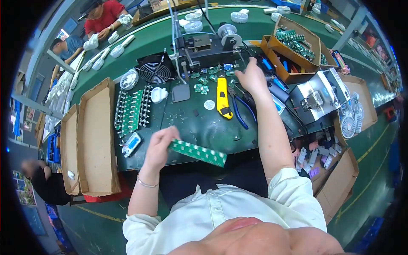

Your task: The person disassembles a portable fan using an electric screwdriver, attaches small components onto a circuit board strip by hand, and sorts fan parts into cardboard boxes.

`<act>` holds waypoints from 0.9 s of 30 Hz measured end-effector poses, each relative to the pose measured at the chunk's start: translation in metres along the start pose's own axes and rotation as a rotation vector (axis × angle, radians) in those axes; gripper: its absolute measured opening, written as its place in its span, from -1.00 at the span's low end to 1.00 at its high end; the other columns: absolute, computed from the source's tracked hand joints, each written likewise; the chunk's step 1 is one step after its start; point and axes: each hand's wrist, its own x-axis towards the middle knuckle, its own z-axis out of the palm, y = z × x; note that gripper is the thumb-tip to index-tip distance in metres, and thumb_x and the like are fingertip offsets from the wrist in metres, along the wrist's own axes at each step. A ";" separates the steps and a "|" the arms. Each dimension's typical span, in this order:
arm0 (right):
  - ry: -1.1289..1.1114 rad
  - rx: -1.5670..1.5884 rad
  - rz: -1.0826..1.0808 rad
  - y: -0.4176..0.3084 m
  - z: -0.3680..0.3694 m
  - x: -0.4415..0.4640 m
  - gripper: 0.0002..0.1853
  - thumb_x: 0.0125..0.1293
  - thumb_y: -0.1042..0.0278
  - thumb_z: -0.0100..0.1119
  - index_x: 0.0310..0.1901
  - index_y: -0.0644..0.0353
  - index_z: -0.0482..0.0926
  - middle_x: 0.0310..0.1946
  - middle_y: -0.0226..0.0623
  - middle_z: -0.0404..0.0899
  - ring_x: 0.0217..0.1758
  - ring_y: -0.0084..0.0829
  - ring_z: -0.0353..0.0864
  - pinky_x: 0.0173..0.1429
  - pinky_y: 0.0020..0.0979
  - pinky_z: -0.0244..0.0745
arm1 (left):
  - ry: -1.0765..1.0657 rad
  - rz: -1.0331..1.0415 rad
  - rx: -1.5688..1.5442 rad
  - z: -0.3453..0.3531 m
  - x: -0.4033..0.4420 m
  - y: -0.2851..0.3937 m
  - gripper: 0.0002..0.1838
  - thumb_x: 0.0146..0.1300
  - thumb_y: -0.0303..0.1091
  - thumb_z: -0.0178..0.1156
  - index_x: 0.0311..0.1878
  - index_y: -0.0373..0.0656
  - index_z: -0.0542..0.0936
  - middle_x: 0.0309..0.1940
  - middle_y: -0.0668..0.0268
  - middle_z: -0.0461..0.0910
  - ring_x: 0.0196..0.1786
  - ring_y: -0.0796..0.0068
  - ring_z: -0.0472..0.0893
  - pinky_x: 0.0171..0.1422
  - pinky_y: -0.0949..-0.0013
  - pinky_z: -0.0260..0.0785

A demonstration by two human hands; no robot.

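In my left hand [161, 144] I grip one end of a green circuit board panel [199, 153], a long strip with a row of pale parts, tilted over the table's front edge. My right hand [253, 78] reaches forward beside the small boards and the black soldering machine [199, 52] with its wire spool [230, 36]. Its thumb stands apart from the fingers, and I see nothing held there; some fingertips are hidden. Left of this hand lie a yellow utility knife [223, 95] and blue-handled pliers [239, 111]. Several small green boards [203, 87] are scattered before the machine.
More board panels [131, 111] lie at the left, beside cardboard trays [97, 142]. A fan with a round grille [155, 73] stands behind them. On the right are a board-filled box [297, 42] and a white device [316, 95]. Co-workers sit across the green conveyor [148, 42].
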 end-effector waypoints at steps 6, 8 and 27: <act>-0.162 1.316 0.080 0.001 -0.001 -0.006 -0.73 0.22 0.44 0.25 -0.07 0.36 0.53 -0.42 -0.44 0.52 -0.48 -0.66 0.37 -0.39 -0.63 0.29 | -0.386 -0.424 -0.060 0.058 0.064 0.007 -0.65 0.46 -0.10 0.02 -0.31 -0.19 0.55 -0.43 0.42 0.55 -0.43 0.71 0.52 -0.37 0.60 0.38; -0.219 1.668 0.028 0.005 -0.004 -0.007 -0.80 0.31 0.43 0.15 -0.07 0.26 0.50 -0.46 -0.51 0.41 -0.49 -0.66 0.33 -0.43 -0.61 0.21 | -0.464 -0.504 -0.100 0.063 0.084 -0.001 -0.66 0.44 -0.09 0.06 -0.32 -0.16 0.56 -0.46 0.43 0.57 -0.50 0.68 0.54 -0.39 0.61 0.39; -0.208 1.492 0.059 0.002 -0.002 -0.015 -0.58 0.32 0.39 0.12 0.17 0.38 0.38 -0.30 -0.28 0.57 -0.52 -0.66 0.36 -0.42 -0.64 0.21 | -0.456 -0.470 -0.437 0.050 0.111 -0.032 -0.77 0.38 -0.23 0.14 -0.14 -0.21 0.58 -0.34 0.40 0.59 -0.29 0.71 0.55 -0.28 0.61 0.41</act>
